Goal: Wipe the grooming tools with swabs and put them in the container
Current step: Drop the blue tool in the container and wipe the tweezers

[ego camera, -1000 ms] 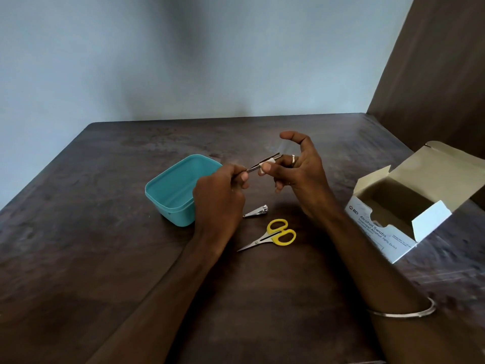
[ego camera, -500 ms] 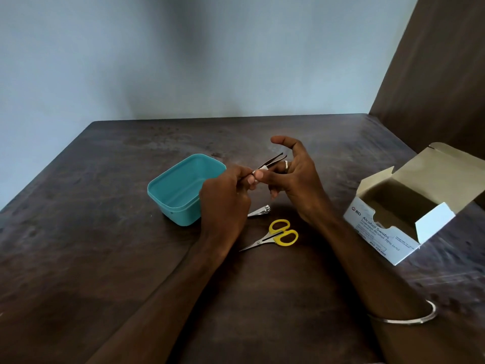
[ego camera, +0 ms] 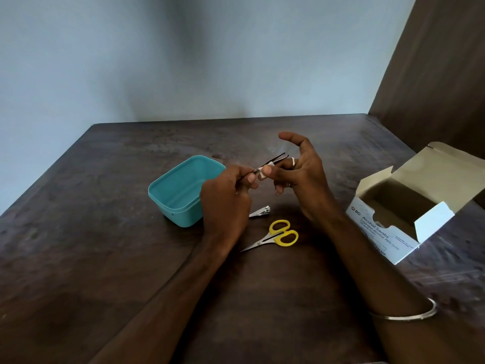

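Writing on box: the white cardboard box (ego camera: 378, 235) at the right of the desk (ego camera: 105, 258) carries a "BD" logo and the words "Alcohol Swabs", with "Isopropyl Alcohol 70% (v/v)" beneath; the smaller print under that is too fine to read.
Box state: its lid flap stands open and tilted back, a white side flap is folded outward, and the inside is in brown shadow, so its contents cannot be made out.
Container: a teal plastic container (ego camera: 181, 195) with rounded corners sits lidless on the desk, left of the hands; the part of its inside that shows holds nothing, and its near right corner is hidden behind the left hand.
Tweezers: metal tweezers (ego camera: 273, 162) are held in the air above the desk, just right of the container, their dark tips pointing up and to the right.
Left hand: the left hand (ego camera: 225, 203) grips the lower end of the tweezers between curled fingers and thumb.
Right hand: the right hand (ego camera: 301, 179) pinches a small white swab (ego camera: 262, 174) against the tweezers' shaft with thumb and finger, while its index finger is raised; rings show on two fingers and a metal bangle (ego camera: 404, 315) circles the wrist.
Nail clipper: a silver nail clipper (ego camera: 260, 212) lies on the desk beneath the hands, partly hidden by the left hand.
Scissors: small scissors (ego camera: 274, 236) with yellow handles lie just in front of the clipper, blades pointing left and toward the camera.
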